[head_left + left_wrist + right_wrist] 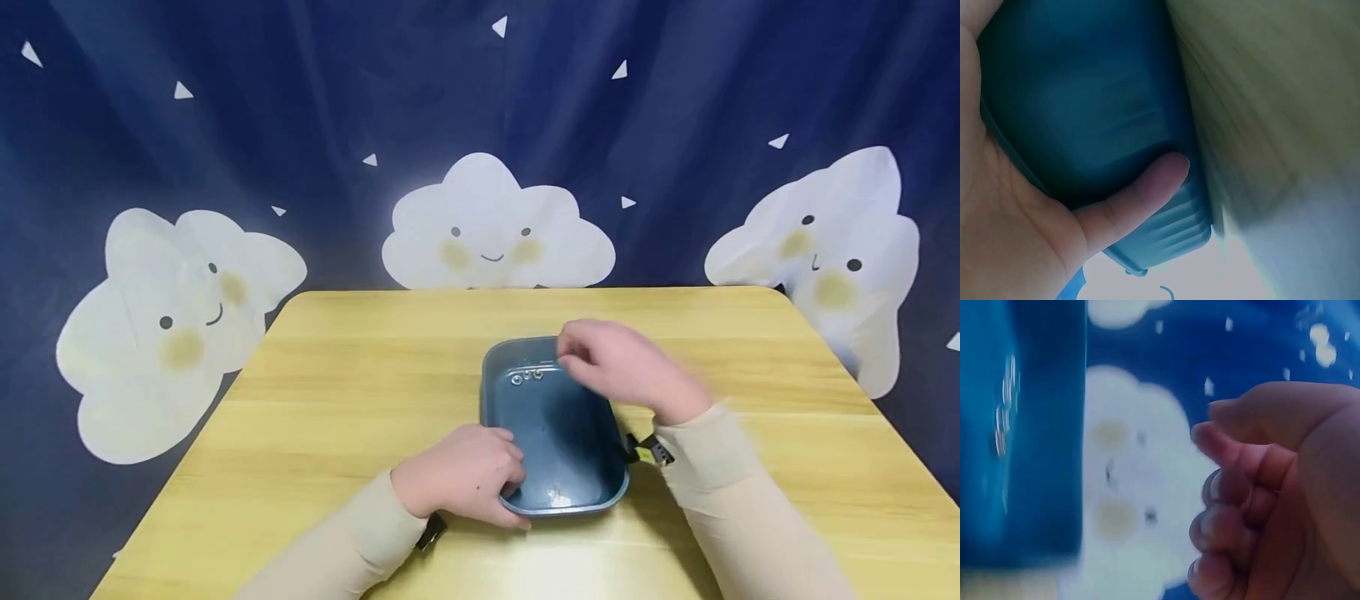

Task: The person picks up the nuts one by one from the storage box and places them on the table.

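A deep blue plastic tray (555,417) stands on the wooden table. My left hand (468,475) grips its near left rim, fingers curled over the edge; in the left wrist view the thumb (1141,194) lies along the outer wall. Three small shiny metal nuts (527,376) lie in a row at the tray's far left end. Above the far right rim is my right hand (618,362), slightly blurred. Its fingers (1219,528) are curled, with thumb and index tips close together in the right wrist view. No object shows between them.
The wooden table (360,367) extends on all sides of the tray. Behind it hangs a dark blue curtain (330,108) with white clouds and triangles. A black wrist device (648,450) sits by the right sleeve, close to the tray's right side.
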Tool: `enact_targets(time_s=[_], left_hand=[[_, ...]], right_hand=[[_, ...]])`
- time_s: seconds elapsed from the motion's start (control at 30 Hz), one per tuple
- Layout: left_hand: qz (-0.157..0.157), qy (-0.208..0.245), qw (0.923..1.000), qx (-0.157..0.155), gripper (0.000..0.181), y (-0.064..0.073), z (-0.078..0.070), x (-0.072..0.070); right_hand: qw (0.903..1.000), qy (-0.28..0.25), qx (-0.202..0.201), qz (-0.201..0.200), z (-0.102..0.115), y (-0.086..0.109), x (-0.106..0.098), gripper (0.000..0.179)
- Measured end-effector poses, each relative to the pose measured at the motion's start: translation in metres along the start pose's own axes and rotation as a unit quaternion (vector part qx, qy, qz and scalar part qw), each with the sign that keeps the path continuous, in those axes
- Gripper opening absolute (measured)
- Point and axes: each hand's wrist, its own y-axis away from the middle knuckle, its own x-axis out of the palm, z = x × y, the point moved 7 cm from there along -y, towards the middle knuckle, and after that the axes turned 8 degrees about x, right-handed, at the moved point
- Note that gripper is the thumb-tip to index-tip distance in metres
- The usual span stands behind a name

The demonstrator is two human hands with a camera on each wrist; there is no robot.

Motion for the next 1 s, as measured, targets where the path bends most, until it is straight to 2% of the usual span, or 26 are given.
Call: enact_targets(time_s=[0.1,0.27,0.47,0.67,0.83,1.0], left_hand=[[0.002,0.004,1.0000,0.004,0.054,0.001,0.000,0.002],[-0.009,0.004,0.9999,0.007,0.054,0.000,0.002,0.001],[0.008,-0.004,1.0000,0.002,0.052,-0.002,0.002,0.001],[0.008,-0.015,0.9998,0.008,0.053,-0.003,0.002,0.001],[0.007,-0.019,0.9998,0.004,0.053,-0.002,0.003,0.000],[0.010,-0.017,0.9998,0.001,0.052,-0.001,0.002,-0.001]], right_hand=[[0.9995,-0.007,-0.029,0.013,0.020,-0.002,0.017,0.008],[0.9989,0.026,-0.028,0.026,0.032,-0.008,0.044,0.021],[0.9945,0.088,-0.010,0.057,0.022,-0.010,0.070,0.036],[0.9883,0.110,0.008,0.105,0.007,-0.007,0.082,0.049],[0.9830,0.125,0.024,0.132,0.001,-0.007,0.088,0.050],[0.9804,0.131,0.014,0.146,0.002,-0.005,0.091,0.045]])
